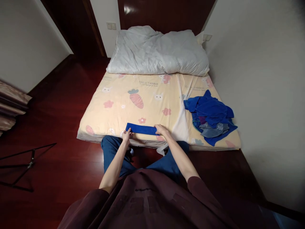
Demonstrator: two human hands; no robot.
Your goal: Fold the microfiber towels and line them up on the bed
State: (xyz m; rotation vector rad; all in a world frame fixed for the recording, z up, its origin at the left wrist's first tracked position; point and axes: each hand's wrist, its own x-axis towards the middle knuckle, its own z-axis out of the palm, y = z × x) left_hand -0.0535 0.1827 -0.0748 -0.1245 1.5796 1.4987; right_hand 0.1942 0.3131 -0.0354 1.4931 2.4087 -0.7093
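A blue towel, folded into a long narrow strip, stretches between my two hands at the front edge of the bed. Its left end is pinched in my left hand, the thumb on top. The fingers of my right hand are closed on the other end. Off to the right of my hands lies a loose, crumpled pile of blue cloths on the mattress. A grey-blue cloth with pale lettering shows in the pile's lower part.
The bed has a yellow sheet printed with carrots and cats. A bunched white quilt lies at its head. A wall runs along the right side. Black tripod legs stand on the dark red floor at left.
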